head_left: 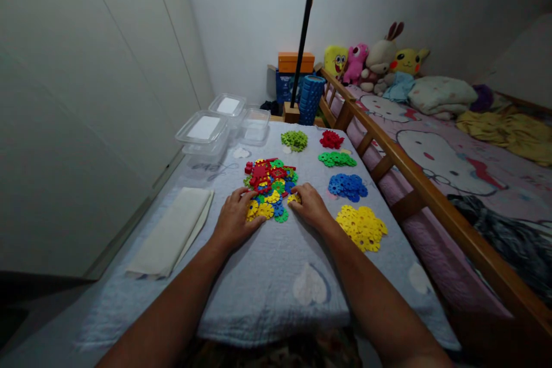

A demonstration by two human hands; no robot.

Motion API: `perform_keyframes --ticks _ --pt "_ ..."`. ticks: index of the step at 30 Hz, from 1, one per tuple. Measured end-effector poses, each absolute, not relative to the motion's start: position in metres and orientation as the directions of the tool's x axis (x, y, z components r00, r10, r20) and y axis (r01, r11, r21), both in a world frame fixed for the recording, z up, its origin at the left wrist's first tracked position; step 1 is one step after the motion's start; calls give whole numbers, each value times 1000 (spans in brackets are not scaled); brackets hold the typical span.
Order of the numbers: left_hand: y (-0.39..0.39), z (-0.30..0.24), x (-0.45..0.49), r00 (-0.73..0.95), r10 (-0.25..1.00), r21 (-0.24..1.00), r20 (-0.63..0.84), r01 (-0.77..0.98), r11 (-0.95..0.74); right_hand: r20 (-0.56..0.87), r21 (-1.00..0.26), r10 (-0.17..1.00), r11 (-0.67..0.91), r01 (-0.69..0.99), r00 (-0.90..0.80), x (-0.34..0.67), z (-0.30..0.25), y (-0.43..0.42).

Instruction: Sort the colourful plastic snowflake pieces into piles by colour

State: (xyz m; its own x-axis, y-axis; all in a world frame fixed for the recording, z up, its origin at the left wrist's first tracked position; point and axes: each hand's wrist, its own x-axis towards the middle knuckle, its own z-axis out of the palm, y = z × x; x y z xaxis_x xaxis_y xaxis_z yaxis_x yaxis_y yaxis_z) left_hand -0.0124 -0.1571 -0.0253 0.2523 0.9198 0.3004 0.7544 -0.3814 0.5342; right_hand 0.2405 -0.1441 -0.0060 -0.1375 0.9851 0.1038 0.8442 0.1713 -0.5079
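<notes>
A mixed pile of flower-shaped plastic discs and red pieces (261,173) lies in front of me on the cloth. My left hand (236,217) rests at the pile's left edge, thumb and fingers apart around some yellow discs (252,209) that they touch. On the other side, my right hand (311,206) pinches a yellow disc (294,199) between thumb and fingers. Sorted heaps stand to the right: yellow discs (363,227), blue discs (347,186), green pieces (337,159), red pieces (332,139) and lime-green pieces (294,140).
Clear plastic boxes (202,129) with lids stand at the back left of the table. A folded cream cloth (175,233) lies left of my left arm. Along the right runs a wooden bed rail (401,181). A black pole (305,29) rises behind the table.
</notes>
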Motion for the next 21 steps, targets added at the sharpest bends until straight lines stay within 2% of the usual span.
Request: perform_keyframes --ticks 7,12,17,21 --pt "-157 -22 -13 242 922 549 302 746 -376 107 -682 983 181 709 -148 261 14 -145" --pt "-156 -24 -13 239 915 547 326 741 -389 60 -817 998 47 574 3 310 43 -157" --pt "-154 -26 -15 255 914 529 315 752 -392 53 -827 984 -50 560 167 361 55 -187" --pt "-154 -26 -16 253 914 520 318 759 -392 -32 -782 992 -103 615 125 384 50 -211"
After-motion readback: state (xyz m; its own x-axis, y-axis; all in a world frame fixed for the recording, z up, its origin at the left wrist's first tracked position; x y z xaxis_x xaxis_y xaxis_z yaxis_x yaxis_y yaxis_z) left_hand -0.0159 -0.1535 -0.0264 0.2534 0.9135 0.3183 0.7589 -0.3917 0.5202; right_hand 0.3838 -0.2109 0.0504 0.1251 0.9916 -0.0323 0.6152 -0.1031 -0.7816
